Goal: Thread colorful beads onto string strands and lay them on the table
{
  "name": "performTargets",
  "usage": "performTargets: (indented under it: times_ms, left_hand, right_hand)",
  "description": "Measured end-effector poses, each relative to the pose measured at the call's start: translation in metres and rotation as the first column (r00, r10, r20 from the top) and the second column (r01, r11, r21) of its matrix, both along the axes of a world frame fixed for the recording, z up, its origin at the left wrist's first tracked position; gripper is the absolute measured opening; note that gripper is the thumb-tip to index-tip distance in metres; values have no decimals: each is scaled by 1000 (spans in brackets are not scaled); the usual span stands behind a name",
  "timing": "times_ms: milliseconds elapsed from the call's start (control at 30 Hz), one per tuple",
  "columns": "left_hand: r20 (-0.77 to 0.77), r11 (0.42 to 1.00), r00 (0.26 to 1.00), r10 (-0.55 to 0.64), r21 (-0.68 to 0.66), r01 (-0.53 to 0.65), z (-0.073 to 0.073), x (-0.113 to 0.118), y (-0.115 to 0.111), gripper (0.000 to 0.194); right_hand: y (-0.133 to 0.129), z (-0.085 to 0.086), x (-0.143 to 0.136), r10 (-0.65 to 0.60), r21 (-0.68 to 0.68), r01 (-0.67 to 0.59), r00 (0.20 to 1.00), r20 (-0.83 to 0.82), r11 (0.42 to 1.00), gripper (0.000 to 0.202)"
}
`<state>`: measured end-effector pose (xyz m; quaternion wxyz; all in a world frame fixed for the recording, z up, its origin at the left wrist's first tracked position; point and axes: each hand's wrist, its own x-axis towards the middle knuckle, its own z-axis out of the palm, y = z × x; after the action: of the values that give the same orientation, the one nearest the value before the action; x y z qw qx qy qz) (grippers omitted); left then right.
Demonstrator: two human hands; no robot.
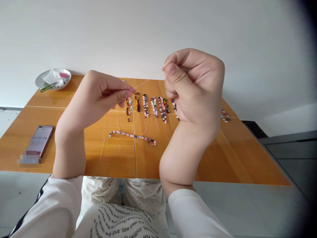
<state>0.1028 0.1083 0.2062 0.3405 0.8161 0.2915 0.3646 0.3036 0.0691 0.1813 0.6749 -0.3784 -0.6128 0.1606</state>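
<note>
A thin pink thread (145, 82) runs between my two raised hands above the wooden table. My left hand (104, 91) pinches one part of it between thumb and fingertips. Higher up and to the right, my right hand (194, 86) is closed, thumb against the index finger, on the thread's other part. Beyond and below them lies a row of beaded strands (145, 105) with loose pink thread ends, partly hidden by my right hand. Nearer to me, a single beaded strand (131, 135) stretches across the table seam, looped at its right end.
A white plate (39, 81) with plastic bags and a green-handled tool stands at the table's back left. A phone (41, 140) lies at the left on the wooden table (237, 162). Another small beaded piece (225, 116) lies at the right.
</note>
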Motion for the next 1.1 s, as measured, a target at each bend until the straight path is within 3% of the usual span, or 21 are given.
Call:
performTargets:
  times_ms: [233,700,967,1100]
  left_hand:
    - [-1,999,999,-32,-20,32,1,-2,1,12]
    - [7,998,998,-62,27,62,-1,-4,3,26]
    - [115,982,976,-186,-1,187,-6,-2,8,21]
    - [246,899,900,-361,-164,405,-6,-2,11,9]
  right_hand:
    - [-5,5,4,23,48,-16,990,-138,999,27]
    - [-11,15,13,-122,49,146,936,-330,988,45]
    - [-1,10,23,-69,147,120,946,-316,982,41]
    - [-5,13,10,-19,243,104,944,-330,964,32]
